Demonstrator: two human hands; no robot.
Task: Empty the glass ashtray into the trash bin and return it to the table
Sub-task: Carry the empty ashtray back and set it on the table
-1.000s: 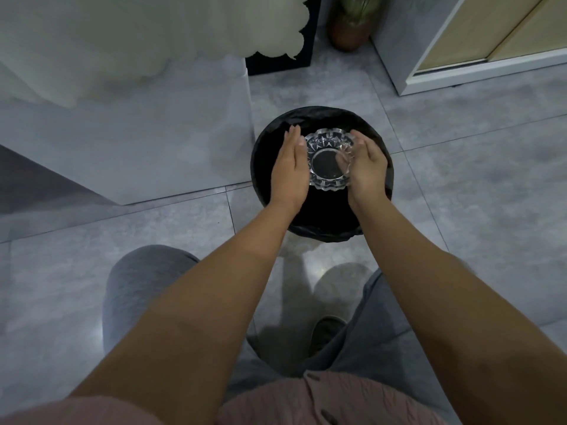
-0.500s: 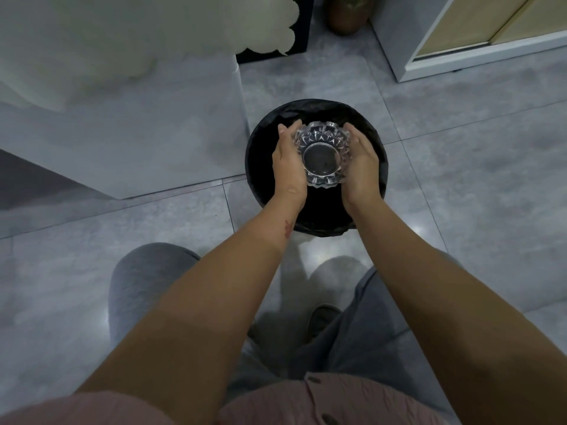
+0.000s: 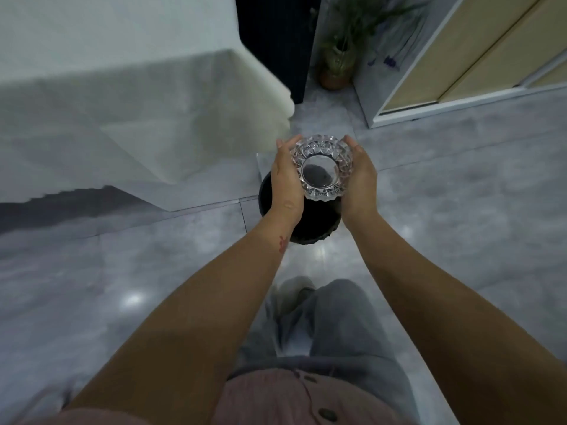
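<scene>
Glass ashtray (image 3: 321,168) is clamped between left hand (image 3: 285,182) and right hand (image 3: 359,179), above the trash bin (image 3: 313,222). Emptying appears done; return to the table (image 3: 122,96) is required next.

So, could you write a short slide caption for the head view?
Both hands, left hand and right hand, hold the glass ashtray above the black trash bin.

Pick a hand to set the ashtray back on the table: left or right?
Left, probably. Both hands cup the glass ashtray above the trash bin, but the cloth-covered table lies on the left hand's side; the right hand would reach across.
</scene>
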